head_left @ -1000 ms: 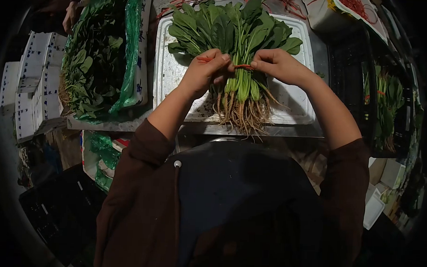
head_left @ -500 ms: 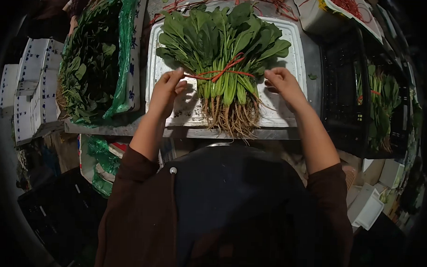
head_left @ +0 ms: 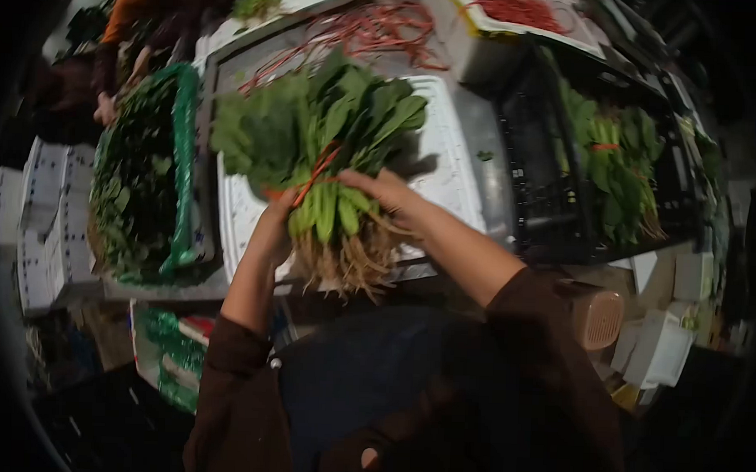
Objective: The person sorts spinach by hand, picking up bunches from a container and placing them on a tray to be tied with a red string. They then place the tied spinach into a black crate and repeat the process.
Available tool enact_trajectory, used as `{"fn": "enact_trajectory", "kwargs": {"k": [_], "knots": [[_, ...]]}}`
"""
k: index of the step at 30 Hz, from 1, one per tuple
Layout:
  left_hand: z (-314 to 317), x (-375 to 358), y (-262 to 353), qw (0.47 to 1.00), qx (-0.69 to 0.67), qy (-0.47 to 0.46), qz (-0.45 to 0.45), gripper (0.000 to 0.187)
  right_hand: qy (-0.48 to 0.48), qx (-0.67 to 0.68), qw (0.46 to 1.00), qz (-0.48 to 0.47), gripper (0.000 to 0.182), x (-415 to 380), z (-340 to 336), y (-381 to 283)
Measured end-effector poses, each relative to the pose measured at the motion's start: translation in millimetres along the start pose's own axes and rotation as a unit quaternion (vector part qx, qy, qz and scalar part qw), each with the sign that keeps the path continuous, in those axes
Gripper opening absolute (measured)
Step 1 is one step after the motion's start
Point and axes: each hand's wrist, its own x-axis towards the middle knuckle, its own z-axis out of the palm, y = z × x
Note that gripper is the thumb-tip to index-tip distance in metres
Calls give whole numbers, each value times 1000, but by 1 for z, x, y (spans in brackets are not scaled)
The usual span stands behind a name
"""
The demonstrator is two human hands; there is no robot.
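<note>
A bunch of spinach (head_left: 322,122), leaves pointing away and pinkish-brown roots toward me, is bound across its stems with a red tie (head_left: 320,166). My left hand (head_left: 272,228) grips its left side at the stems, with most fingers hidden behind it. On the right side, my right hand (head_left: 393,197) is wrapped round the stems, its thumb over the front near the tie. The bunch is over a white foam tray (head_left: 454,160), overlapping its left part.
Loose red ties (head_left: 385,32) lie behind the tray, and more fill a white box (head_left: 452,30). At right, a black crate (head_left: 549,229) holds a tied spinach bunch (head_left: 617,174). At left stands a green-bagged box of greens (head_left: 134,182), with another person's hand (head_left: 108,108) at it.
Both hands have moved in from beside the bunch and closed on its sides. The tie now sits around the stems. The view has turned right, and things shifted leftward in it.
</note>
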Motion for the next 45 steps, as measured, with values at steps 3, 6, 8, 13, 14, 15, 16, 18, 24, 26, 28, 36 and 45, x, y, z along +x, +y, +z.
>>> {"fn": "enact_trajectory", "kwargs": {"k": [3, 6, 8, 13, 14, 15, 16, 18, 24, 26, 28, 36, 45], "knots": [[4, -13, 8, 998, 11, -43, 43, 73, 24, -15, 1000, 11, 43, -16, 11, -5], [10, -28, 29, 990, 106, 2, 90, 78, 27, 94, 995, 1, 45, -37, 31, -15], [4, -34, 39, 974, 196, 44, 105, 82, 11, 124, 991, -38, 47, -37, 30, -9], [53, -47, 51, 973, 114, -108, 167, 86, 39, -9, 995, -91, 44, -95, 42, -48], [68, -50, 53, 971, 95, -122, 183, 87, 42, -96, 980, -166, 41, -110, 44, -61], [76, -52, 54, 968, 74, -134, 198, 87, 47, -95, 980, -169, 41, -121, 42, -70], [78, -49, 50, 968, 76, -138, 197, 87, 8, -73, 979, -189, 40, -131, 39, -79], [82, -39, 44, 955, 39, -171, 238, 80, -34, -51, 975, -216, 40, -158, 34, -101], [180, -41, 64, 922, 15, -293, 254, 78, -37, -76, 957, -279, 43, -205, -7, -141], [218, -30, 61, 927, -6, -275, 254, 78, 9, -196, 928, -317, 47, -235, -21, -170], [265, -12, 54, 920, 21, -300, 251, 78, -8, -208, 929, -307, 53, -257, -52, -192], [456, 93, 39, 897, 118, -364, 222, 78, 294, -619, 595, -420, 62, -398, -212, -234], [568, 206, 29, 854, 208, -448, 163, 79, 369, -724, 100, -574, 49, -405, -285, -296]]}}
